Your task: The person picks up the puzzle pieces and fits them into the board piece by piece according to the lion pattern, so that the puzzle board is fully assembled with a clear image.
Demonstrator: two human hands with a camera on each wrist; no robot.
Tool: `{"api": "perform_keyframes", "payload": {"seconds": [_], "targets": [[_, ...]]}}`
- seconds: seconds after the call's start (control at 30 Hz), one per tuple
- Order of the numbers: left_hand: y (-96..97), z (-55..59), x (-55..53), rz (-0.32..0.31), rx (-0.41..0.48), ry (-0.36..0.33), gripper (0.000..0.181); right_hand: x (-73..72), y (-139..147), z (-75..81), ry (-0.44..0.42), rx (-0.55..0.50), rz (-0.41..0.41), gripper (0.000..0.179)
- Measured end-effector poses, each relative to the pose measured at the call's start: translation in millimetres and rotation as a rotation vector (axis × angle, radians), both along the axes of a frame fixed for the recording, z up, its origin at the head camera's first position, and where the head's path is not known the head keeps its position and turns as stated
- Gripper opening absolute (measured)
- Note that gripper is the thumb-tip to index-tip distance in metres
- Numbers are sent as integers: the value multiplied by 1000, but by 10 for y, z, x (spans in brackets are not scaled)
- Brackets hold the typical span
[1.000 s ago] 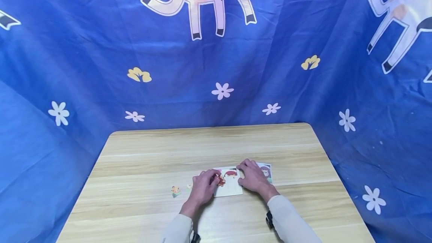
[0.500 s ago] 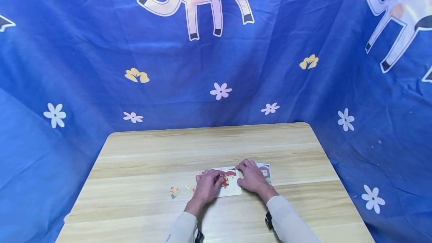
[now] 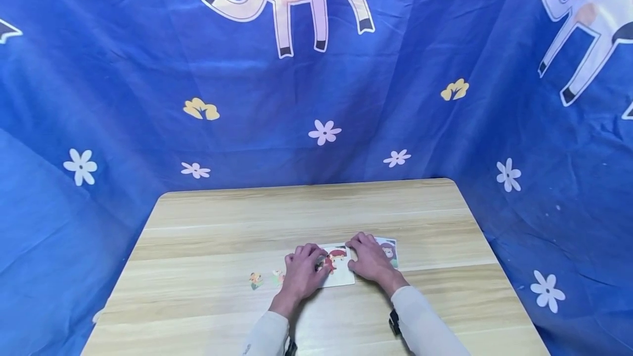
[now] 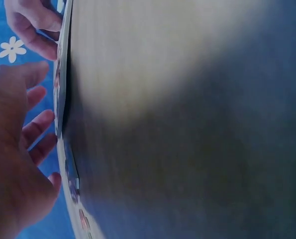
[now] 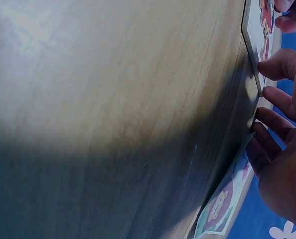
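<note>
A flat white board (image 3: 341,276) with red cartoon pictures along its upper part lies on the table. My left hand (image 3: 304,272) hovers over its left side, thumb and fingers spread apart. In the left wrist view this hand (image 4: 18,124) pinches nothing, though whether a fingertip touches the board is unclear. My right hand (image 3: 371,260) holds the board by its right edge near the top corner, with thumb and forefinger. Under the left fingers is a red cartoon piece (image 3: 330,262), partly covered. Behind the right hand lies a card with a purple-maned lion (image 3: 388,251).
To the left of the board, a small orange-and-green animal cutout (image 3: 255,281) lies on the wooden table (image 3: 222,218). Beside it is a pale animal cutout (image 3: 278,277), close to the left wrist. Blue printed cloth (image 3: 267,142) hangs behind the table and at its sides.
My left hand has moved slightly to the right across the board, and its thumb and fingers have parted. The red piece sits closer to the board's right-hand picture. The right hand stays put.
</note>
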State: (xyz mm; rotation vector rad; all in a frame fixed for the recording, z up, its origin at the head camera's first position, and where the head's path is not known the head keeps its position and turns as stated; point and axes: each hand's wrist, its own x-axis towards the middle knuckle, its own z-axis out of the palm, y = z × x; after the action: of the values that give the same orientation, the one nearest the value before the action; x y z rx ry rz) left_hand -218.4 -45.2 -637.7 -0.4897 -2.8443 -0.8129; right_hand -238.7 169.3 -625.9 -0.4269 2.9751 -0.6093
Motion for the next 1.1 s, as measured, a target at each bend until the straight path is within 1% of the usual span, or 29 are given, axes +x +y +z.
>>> {"api": "perform_keyframes", "payload": {"seconds": [0.17,0.33,0.53,0.67,0.77,0.9,1.0,1.1], "targets": [[4,-11,-4,-15,-83,7,22,1,-7,-1,2,-4,6,52],[17,-11,-5,-14,-127,22,22,3,-17,-1,3,6,5,52],[39,9,-5,-10,-138,36,25,-3,-17,-4,25,36,16,51],[43,2,-7,-5,-154,45,26,-1,-17,10,40,51,28,50],[43,-12,-7,-2,-149,49,25,-1,-18,33,37,63,37,50],[45,-21,-7,6,-119,60,23,-4,-20,66,25,68,53,51],[47,-14,-9,12,-105,55,22,-3,-20,82,13,73,61,53],[51,-6,-15,14,-112,39,22,-5,-19,90,0,79,58,55]]}}
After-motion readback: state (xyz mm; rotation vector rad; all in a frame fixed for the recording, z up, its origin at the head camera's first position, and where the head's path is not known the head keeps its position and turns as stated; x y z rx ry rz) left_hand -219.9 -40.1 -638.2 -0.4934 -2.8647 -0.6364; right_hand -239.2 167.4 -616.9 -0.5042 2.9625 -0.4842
